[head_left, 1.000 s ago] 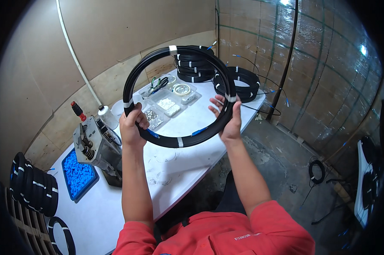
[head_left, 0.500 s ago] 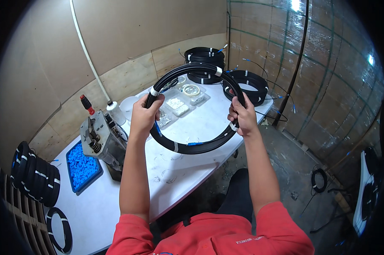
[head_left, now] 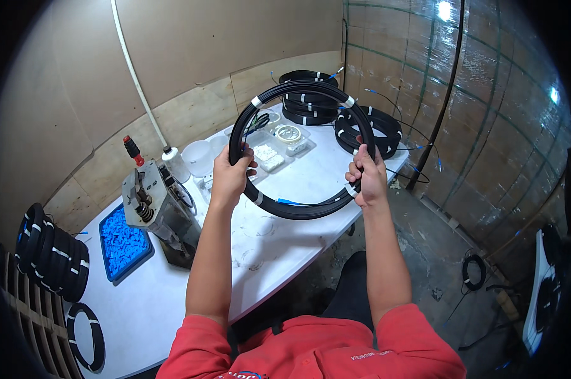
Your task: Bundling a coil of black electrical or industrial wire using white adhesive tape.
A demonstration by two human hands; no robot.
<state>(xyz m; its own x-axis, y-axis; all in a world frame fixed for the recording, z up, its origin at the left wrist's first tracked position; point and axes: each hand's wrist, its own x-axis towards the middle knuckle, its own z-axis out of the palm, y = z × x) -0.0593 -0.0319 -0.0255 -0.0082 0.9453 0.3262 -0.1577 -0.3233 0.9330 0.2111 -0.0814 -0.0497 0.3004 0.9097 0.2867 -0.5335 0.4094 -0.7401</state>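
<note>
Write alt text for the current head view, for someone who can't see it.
A bare left hand and right hand grip opposite sides of a round black cable coil with white bands, above a white table. Behind are stacked black coils; at left, a grey metal device and a blue tray of blue pieces.

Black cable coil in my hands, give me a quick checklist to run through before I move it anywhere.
1. Left hand secure on the black cable coil: ok, its grip is curled around the left side.
2. Right hand secure: ok, its grip is curled around the right side.
3. White bands around the coil: ok, four show, two upper and two lower.
4. Blue connector fastened down: cannot tell; it lies along the lower inner edge, but its fixing is too small to see.
5. Left forearm clear of the metal machine: cannot tell; they meet in this view.
</note>
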